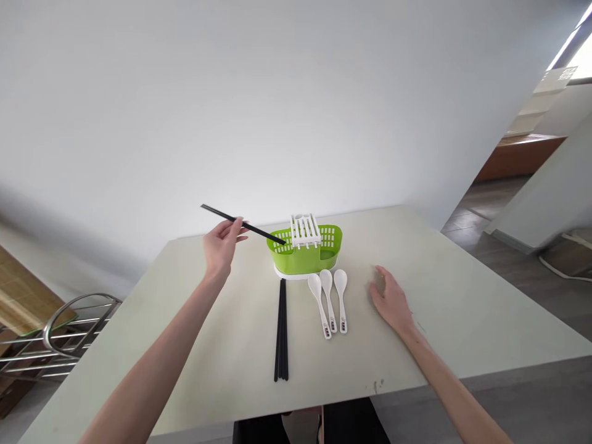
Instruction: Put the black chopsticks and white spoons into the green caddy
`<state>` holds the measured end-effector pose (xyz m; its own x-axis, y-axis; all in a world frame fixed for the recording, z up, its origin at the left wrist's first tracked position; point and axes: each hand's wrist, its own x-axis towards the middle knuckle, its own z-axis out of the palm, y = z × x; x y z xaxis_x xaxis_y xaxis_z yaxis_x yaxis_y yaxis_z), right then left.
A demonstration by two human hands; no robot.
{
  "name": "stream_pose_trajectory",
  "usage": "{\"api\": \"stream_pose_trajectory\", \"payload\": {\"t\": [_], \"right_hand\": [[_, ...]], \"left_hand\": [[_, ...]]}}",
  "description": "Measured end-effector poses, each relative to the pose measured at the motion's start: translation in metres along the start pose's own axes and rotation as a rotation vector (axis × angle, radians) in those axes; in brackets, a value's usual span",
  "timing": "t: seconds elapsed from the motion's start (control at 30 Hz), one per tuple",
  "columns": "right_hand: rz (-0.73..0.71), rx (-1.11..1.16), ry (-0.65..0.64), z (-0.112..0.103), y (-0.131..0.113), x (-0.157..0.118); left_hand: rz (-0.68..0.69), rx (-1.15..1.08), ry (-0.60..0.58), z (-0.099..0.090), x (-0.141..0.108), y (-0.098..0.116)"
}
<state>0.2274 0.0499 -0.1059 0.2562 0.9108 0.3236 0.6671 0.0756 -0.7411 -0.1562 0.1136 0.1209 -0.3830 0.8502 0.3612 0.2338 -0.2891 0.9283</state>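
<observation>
My left hand (222, 245) pinches black chopsticks (259, 231), held tilted above the table, with their lower right end over the left compartment of a green basket (296, 262). A white slatted rack (305, 230) sits across the basket's middle. In front of the basket lies a bundle of black chopsticks (281, 333), side by side. Several white spoons, among them a right one (340, 283), lie to the right of the bundle, bowls toward the basket. My right hand (392, 299) rests at the table to the right of the spoons, fingers apart, holding nothing.
The pale table (222, 370) stands against a white wall (277, 111). A metal rack (69, 339) is beyond the table's left edge. Small dark marks show near the table's front edge. At the far right are a floor and a doorway area.
</observation>
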Motion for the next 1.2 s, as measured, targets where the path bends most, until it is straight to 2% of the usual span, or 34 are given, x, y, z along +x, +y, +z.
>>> {"api": "stream_pose_trajectory", "payload": {"t": [0.17, 0.33, 0.47, 0.57, 0.9, 1.2], "right_hand": [[-0.001, -0.014, -0.027, 0.002, -0.003, 0.001], [-0.004, -0.011, -0.036, 0.003, -0.004, 0.002], [-0.007, 0.004, -0.028, 0.004, -0.003, 0.003], [-0.02, 0.013, -0.02, 0.005, -0.002, 0.003], [-0.042, 0.039, 0.004, 0.007, -0.001, 0.003], [-0.019, 0.049, -0.002, 0.005, -0.004, 0.004]], "left_hand": [[0.051, 0.164, -0.187, 0.033, 0.017, -0.012], [0.116, 0.364, -0.302, 0.049, 0.025, -0.026], [0.204, 0.544, -0.371, 0.06, 0.027, -0.031], [0.218, 0.621, -0.414, 0.068, 0.03, -0.033], [0.175, 0.694, -0.504, 0.081, 0.044, -0.035], [0.232, 0.663, -0.459, 0.082, 0.05, -0.046]]}}
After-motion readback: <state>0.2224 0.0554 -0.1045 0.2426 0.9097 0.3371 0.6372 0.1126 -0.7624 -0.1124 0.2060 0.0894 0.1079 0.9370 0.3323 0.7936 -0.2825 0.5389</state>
